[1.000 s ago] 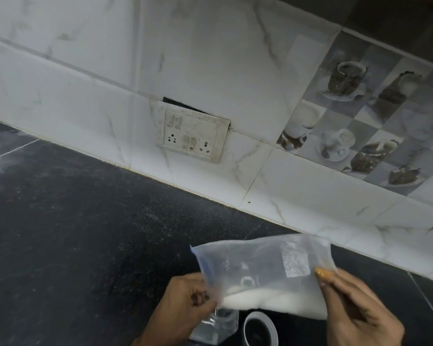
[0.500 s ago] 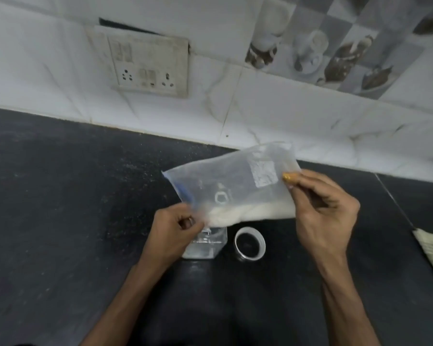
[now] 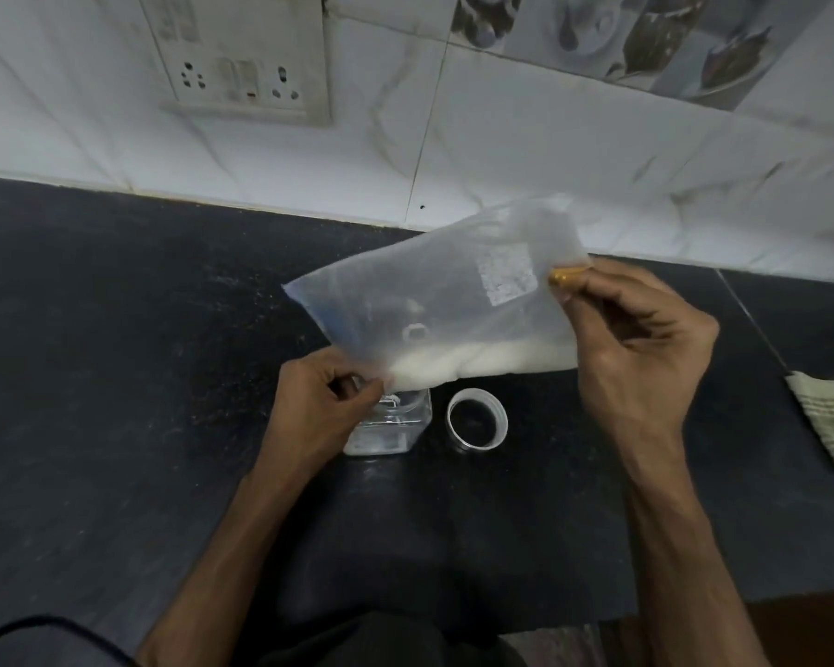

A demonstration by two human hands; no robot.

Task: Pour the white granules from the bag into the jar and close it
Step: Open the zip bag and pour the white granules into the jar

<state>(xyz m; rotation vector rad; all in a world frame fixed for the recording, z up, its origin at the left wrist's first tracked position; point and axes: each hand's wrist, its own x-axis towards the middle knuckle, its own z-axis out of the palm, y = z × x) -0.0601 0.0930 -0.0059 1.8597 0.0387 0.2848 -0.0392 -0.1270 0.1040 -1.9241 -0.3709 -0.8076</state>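
A clear plastic bag (image 3: 434,300) hangs in the air over the black counter, tilted with its left end low. White granules (image 3: 473,361) lie along its bottom edge. My left hand (image 3: 319,406) pinches the bag's lower left corner, right above the mouth of a clear square jar (image 3: 391,426) that stands on the counter. My right hand (image 3: 641,349) pinches the bag's right edge, higher up. A white lid (image 3: 477,418) lies open side up just right of the jar. The jar's mouth is hidden behind the bag and my left hand.
The black counter (image 3: 116,377) runs to a white tiled wall with a switch and socket plate (image 3: 242,60) at the back. A pale brush (image 3: 829,416) lies at the right edge. A dark cable (image 3: 44,628) crosses the lower left corner.
The view has dropped from the wall toward the counter. Jar and lid now show in full, and the bag's left corner sits lower over the jar.
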